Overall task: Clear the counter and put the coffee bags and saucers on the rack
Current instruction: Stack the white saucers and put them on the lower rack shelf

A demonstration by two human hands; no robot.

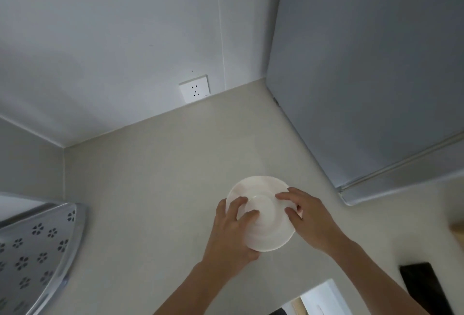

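Note:
Two white saucers sit stacked on the pale counter (150,189). The upper saucer (268,227) lies offset toward me over the lower saucer (256,184), whose far rim shows behind it. My left hand (233,229) grips the upper saucer's left edge, fingers curled over its rim. My right hand (306,216) holds the right edge, fingertips on the saucer's face. A metal rack shelf (37,247) with flower-shaped holes is at the lower left. No coffee bags are in view.
A grey fridge (371,76) stands on the right against the counter. A white wall socket (194,88) is on the back wall just above the counter. A black flat object (424,287) lies at the lower right, and a tan object pokes in at the right edge.

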